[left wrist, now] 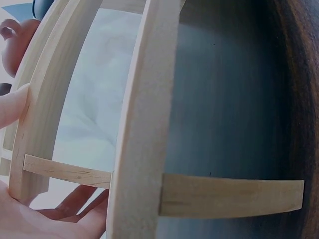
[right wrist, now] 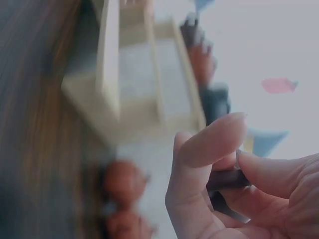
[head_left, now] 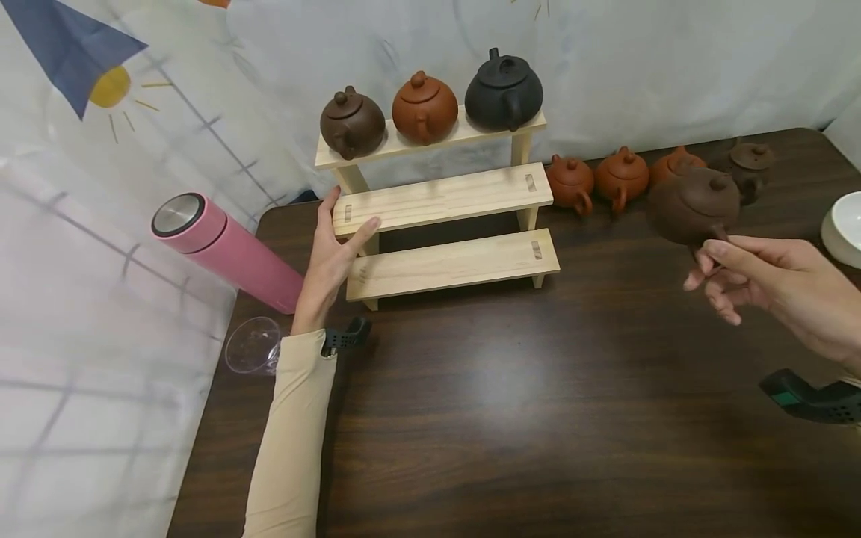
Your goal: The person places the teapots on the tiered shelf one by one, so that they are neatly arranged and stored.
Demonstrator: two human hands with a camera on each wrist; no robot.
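Observation:
My right hand pinches the handle of a dark brown teapot, held in the air at the right. In the right wrist view only the dark handle shows between thumb and fingers. At the left end of a three-tier wooden stand, my left hand grips the middle board, thumb over its front edge. The left wrist view has the other fingers beneath that board. Along the top tier sit a brown teapot, an orange-brown teapot and a black teapot.
Right of the stand, orange teapots and a dark brown teapot line the table's back. A pink thermos and a clear glass stand by my left arm. A white bowl is at the right edge.

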